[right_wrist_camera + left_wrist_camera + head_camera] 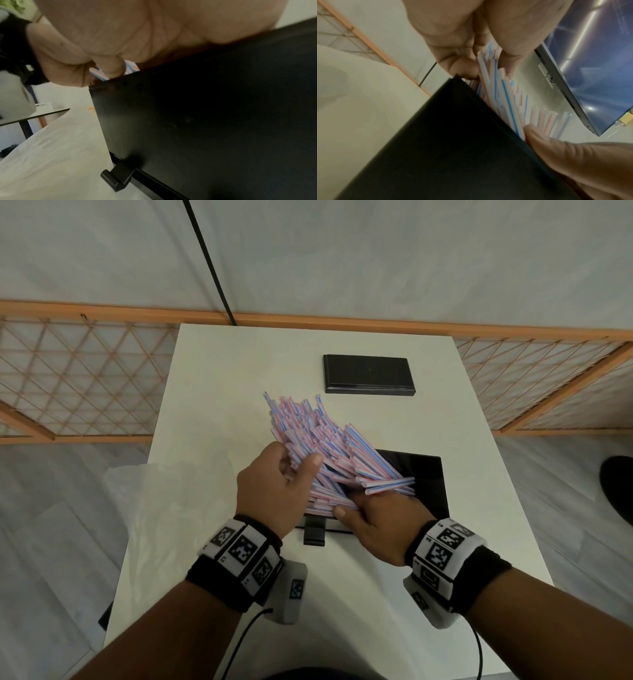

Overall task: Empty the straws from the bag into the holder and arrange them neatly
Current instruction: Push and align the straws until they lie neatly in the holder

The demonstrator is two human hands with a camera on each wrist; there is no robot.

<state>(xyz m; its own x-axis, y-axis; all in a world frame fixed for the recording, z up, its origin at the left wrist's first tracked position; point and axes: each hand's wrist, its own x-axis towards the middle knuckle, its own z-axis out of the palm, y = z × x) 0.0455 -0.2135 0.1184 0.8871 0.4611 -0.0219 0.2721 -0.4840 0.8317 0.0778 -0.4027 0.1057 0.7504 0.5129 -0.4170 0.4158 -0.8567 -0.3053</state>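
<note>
Pink-and-blue striped straws [329, 440] fanned over the black holder [428, 484], gripped by left hand [274, 484] and right hand [380, 518]; front lever [116, 180] clearer from right wrist

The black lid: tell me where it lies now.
In the head view, the black lid lies flat at the table's far side, beyond the fanned straws, apart from both hands.

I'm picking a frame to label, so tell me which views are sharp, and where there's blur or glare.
Head view: evenly lit and fairly sharp on the straws, edges bent by the wide lens. Left wrist view: the left hand and the black holder are soft. Right wrist view: the right hand fills the top, blurred, the holder nearly featureless black.
</note>
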